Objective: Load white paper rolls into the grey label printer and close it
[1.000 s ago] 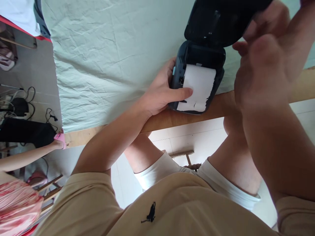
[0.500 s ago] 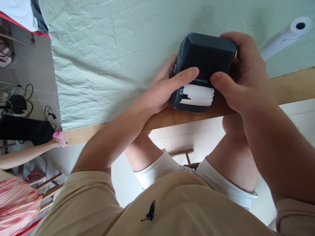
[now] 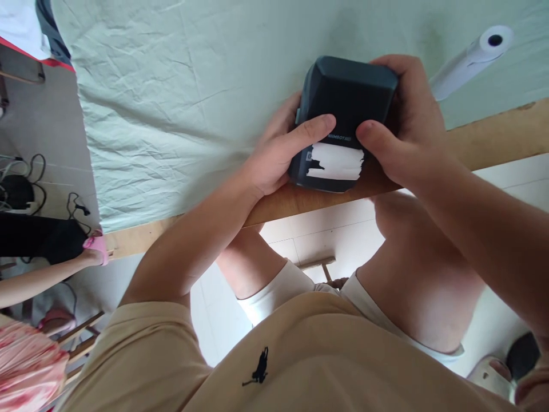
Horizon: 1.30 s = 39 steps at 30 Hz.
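A dark label printer with "NIIMBOT" lettering is held between both hands over the near edge of the table. Torn white paper covers part of its lower face. My left hand grips its left side, thumb lying across the front and the other fingers hidden behind. On the opposite side my right hand is wrapped round the body, its thumb near the lettering. To the right of that hand a white paper roll lies on the green cloth.
Wrinkled green cloth covers the table, leaving a bare wooden edge along the front. At the left, another person's leg in a pink slipper shows near cables on the floor. A wooden stool is there too.
The view has shifted slightly, so the printer, hands and paper roll appear a little further left. My right knee has swung outward, and a white shoe now shows at lower right. The grip looks unchanged.
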### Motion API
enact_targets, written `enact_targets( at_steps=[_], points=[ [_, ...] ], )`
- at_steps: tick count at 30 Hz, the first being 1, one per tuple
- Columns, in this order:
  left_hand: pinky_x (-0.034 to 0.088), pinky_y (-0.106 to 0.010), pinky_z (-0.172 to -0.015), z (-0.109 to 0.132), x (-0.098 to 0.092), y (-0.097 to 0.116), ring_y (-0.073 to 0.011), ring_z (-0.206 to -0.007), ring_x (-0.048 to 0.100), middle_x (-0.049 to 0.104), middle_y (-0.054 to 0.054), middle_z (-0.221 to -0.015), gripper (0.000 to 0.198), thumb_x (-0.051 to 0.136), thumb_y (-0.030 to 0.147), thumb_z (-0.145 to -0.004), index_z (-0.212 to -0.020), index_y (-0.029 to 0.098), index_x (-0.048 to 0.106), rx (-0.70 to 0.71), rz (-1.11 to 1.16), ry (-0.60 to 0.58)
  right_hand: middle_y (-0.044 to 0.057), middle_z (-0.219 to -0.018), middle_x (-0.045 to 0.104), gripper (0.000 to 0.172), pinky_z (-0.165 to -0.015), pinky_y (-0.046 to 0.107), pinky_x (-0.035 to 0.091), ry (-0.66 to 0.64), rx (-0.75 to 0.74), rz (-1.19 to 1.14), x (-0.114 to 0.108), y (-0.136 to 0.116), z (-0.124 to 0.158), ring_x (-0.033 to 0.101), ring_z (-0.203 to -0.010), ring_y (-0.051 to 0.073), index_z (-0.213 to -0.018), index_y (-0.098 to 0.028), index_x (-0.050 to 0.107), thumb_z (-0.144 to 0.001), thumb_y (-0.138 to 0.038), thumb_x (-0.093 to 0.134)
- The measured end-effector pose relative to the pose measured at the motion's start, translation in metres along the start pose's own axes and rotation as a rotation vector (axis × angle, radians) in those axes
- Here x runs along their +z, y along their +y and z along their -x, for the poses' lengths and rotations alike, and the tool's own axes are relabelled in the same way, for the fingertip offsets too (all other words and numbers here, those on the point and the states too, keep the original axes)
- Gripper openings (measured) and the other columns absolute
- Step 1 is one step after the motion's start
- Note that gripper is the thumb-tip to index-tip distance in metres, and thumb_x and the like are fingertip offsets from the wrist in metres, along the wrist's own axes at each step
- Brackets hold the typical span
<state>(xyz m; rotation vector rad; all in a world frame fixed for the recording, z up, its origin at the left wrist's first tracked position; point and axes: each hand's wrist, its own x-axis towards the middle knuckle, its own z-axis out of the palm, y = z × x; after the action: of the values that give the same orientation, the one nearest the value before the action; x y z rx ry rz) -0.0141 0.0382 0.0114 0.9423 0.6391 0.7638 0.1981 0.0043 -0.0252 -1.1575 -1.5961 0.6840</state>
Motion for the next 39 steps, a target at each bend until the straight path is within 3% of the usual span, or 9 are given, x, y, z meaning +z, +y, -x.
enact_targets(
  at_steps=[4,8,14,21,26,33,39],
  points=[
    [0.055,-0.030,-0.073,0.003,0.001,0.003,-0.0158,-0.086,0.073,0.072,0.001,-0.097,0.033,0.085,0.037,-0.089,-0.111,0.024,0.065,-0.029,-0.013,-0.002,0.002,-0.107,0.069,0.084,-0.078,0.035,0.055,-0.028,0.019,0.056,0.000,0.000,0.002,0.066,-0.092,0.017,-0.143,-0.029,0.057,-0.089,-0.093,0.066],
    [0.055,-0.028,-0.073,0.003,0.002,0.004,-0.0131,-0.084,0.071,0.073,0.002,-0.094,0.025,0.080,0.033,-0.092,-0.111,0.023,0.066,-0.022,0.005,0.022,0.001,-0.107,0.069,0.081,-0.079,0.034,0.055,-0.038,0.027,0.052,0.000,-0.001,0.004,0.065,-0.085,0.015,-0.146,-0.029,0.055,-0.093,-0.090,0.064],
    [0.054,-0.029,-0.072,0.002,0.004,0.003,-0.0173,-0.091,0.075,0.076,0.001,-0.095,0.023,0.076,0.034,-0.089,-0.107,0.024,0.068,-0.019,-0.025,0.046,0.001,-0.107,0.067,0.081,-0.079,0.034,0.056,-0.057,0.049,0.005,-0.001,0.000,0.005,0.063,-0.083,0.013,-0.148,-0.028,0.054,-0.094,-0.087,0.067],
    [0.055,-0.030,-0.076,0.010,0.009,0.019,-0.0140,-0.082,0.067,0.075,0.004,-0.089,0.031,0.088,0.019,-0.082,-0.105,0.025,0.068,-0.121,0.070,-0.004,0.001,-0.110,0.067,0.080,-0.074,0.033,0.056,-0.059,0.016,0.000,0.000,0.010,0.006,0.060,-0.080,0.012,-0.148,-0.031,0.050,-0.093,-0.086,0.067],
    [0.053,-0.033,-0.085,0.008,0.007,0.011,-0.0143,-0.084,0.064,0.071,0.002,-0.092,0.023,0.087,0.037,-0.089,-0.102,0.027,0.072,-0.038,0.080,0.019,0.001,-0.106,0.064,0.077,-0.074,0.033,0.058,-0.034,0.005,-0.024,0.001,0.009,0.006,0.062,-0.085,0.014,-0.147,-0.032,0.053,-0.092,-0.084,0.070],
    [0.057,-0.033,-0.092,0.007,0.001,0.012,-0.0235,-0.109,0.076,0.074,-0.002,-0.103,0.038,0.088,0.044,-0.088,-0.115,0.024,0.069,-0.085,-0.043,-0.005,0.001,-0.103,0.066,0.081,-0.069,0.033,0.055,-0.013,-0.017,0.009,0.003,0.015,0.007,0.060,-0.076,0.013,-0.149,-0.032,0.053,-0.091,-0.087,0.068],
    [0.059,-0.033,-0.090,0.006,0.004,0.012,-0.0241,-0.109,0.073,0.079,-0.002,-0.108,0.038,0.086,0.049,-0.084,-0.110,0.028,0.069,-0.081,-0.036,0.028,0.002,-0.103,0.065,0.084,-0.073,0.033,0.056,0.017,0.052,-0.011,0.003,0.009,0.007,0.058,-0.079,0.015,-0.146,-0.030,0.057,-0.088,-0.089,0.070]
  ],
)
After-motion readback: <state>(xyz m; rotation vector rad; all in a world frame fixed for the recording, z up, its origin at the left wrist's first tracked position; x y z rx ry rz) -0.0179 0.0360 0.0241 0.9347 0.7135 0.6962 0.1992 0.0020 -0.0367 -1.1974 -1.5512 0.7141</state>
